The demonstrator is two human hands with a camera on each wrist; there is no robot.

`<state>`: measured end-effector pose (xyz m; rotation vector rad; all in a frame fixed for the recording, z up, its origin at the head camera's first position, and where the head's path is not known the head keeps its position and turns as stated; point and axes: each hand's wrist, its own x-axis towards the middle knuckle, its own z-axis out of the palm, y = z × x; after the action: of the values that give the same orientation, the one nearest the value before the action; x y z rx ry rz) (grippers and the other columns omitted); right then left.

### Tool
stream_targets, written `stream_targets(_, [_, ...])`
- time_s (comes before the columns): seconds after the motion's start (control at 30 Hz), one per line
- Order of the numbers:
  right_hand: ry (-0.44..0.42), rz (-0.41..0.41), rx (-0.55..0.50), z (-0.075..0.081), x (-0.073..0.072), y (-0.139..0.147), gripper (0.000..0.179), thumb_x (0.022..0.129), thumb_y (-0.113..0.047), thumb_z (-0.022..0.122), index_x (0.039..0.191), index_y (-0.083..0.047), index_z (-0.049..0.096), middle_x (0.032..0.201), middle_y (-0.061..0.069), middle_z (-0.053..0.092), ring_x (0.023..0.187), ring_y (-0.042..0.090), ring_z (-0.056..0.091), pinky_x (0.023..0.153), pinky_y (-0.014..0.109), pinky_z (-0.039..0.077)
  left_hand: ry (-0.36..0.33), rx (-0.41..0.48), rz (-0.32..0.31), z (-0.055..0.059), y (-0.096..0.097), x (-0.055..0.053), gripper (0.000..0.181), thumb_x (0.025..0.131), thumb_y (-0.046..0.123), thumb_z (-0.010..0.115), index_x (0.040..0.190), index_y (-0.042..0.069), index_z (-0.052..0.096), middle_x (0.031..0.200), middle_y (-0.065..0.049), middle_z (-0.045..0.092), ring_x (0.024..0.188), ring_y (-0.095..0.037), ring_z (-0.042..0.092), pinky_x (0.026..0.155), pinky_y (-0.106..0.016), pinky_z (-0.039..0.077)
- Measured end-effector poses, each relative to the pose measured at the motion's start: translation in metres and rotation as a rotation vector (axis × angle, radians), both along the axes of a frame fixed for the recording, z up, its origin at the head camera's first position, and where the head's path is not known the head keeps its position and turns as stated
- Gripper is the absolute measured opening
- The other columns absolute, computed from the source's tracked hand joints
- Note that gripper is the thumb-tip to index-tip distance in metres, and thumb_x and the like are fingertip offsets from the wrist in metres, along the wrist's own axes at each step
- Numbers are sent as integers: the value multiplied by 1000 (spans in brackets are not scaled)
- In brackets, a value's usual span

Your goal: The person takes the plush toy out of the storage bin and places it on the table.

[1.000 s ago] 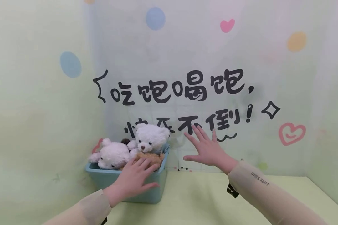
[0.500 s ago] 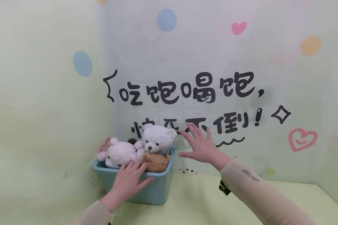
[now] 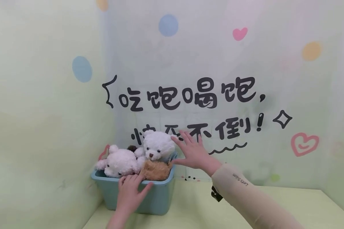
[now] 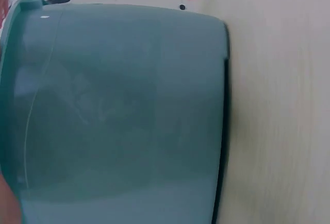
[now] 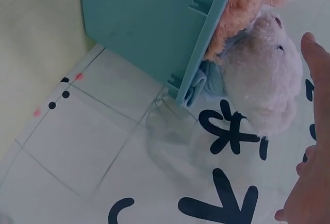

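A blue-green plastic bin (image 3: 158,197) holds several plush toys. On top are a white teddy bear (image 3: 157,144), a pinkish-white plush bear (image 3: 121,162) and a brown plush toy (image 3: 156,170). My left hand (image 3: 129,194) rests its fingertips at the bin's front rim, thumb stretched to the right. My right hand (image 3: 196,156), fingers spread, hovers beside the white bear's head, holding nothing. The left wrist view is mostly filled by the bin's wall (image 4: 129,105). In the right wrist view, my right hand (image 5: 309,183) appears at the edge, apart from the white bear (image 5: 263,74).
The bin stands on a pale yellow-green table (image 3: 283,203) near the left wall (image 3: 46,133). Behind it, the back wall (image 3: 189,57) carries black lettering and coloured dots and hearts. A dark plush part (image 3: 132,148) shows between the bears.
My left hand has drawn back from over the toys to the bin's front rim. The right hand has moved left, closer to the white bear. The camera view has shifted slightly.
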<state>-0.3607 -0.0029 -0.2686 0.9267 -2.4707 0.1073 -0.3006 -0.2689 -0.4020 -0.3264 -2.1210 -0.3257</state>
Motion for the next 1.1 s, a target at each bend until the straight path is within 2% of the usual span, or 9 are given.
stream_targets(0.1, [6, 30, 4, -3, 0, -11, 87, 86, -63, 59, 155, -27, 21, 161, 12, 9, 147, 32, 10, 104, 71, 12, 5, 49, 0, -5, -1, 0, 30, 82, 51, 72, 80, 24, 58, 75, 11, 56, 81, -19, 54, 86, -49, 29])
stream_targets(0.23, [17, 57, 13, -6, 2, -22, 86, 87, -58, 63, 155, -27, 20, 161, 12, 9, 146, 31, 11, 105, 69, 15, 30, 61, -12, -7, 0, -3, 30, 81, 51, 72, 81, 24, 57, 74, 12, 53, 80, -18, 52, 85, -49, 29])
stream_targets(0.47, [27, 94, 16, -2, 0, -40, 84, 88, -52, 65, 155, -28, 20, 162, 9, 8, 147, 30, 11, 106, 66, 17, 79, 90, -43, -6, 5, -7, 30, 80, 47, 74, 84, 21, 59, 78, 7, 56, 78, -18, 49, 85, -48, 27])
stream_targets(0.67, [56, 68, 34, 4, -1, -57, 83, 88, -50, 65, 155, -31, 18, 162, 5, 6, 147, 28, 12, 110, 59, 18, 95, 78, -39, 1, 4, -5, 31, 81, 47, 73, 84, 20, 58, 78, 7, 56, 79, -19, 49, 86, -50, 27])
stream_targets(0.77, [72, 80, 35, -1, -1, -64, 83, 88, -52, 64, 155, -30, 20, 162, 7, 9, 147, 28, 13, 109, 59, 20, 84, 73, -20, 0, 3, -1, 31, 80, 48, 73, 82, 22, 57, 77, 8, 55, 78, -18, 48, 85, -50, 27])
stream_targets(0.9, [40, 86, 30, -14, -1, -69, 81, 89, -54, 62, 154, -30, 22, 161, 7, 11, 146, 29, 14, 109, 60, 20, 71, 60, 3, -8, 4, 1, 31, 80, 51, 73, 80, 24, 56, 75, 11, 53, 77, -16, 48, 84, -48, 28])
stream_targets(1.1, [59, 74, 42, -17, -7, -73, 78, 89, -54, 61, 153, -30, 25, 161, 7, 13, 146, 29, 14, 109, 60, 19, 106, 65, -17, -11, 4, -6, 31, 81, 50, 72, 81, 23, 57, 75, 10, 53, 76, -16, 48, 84, -47, 28])
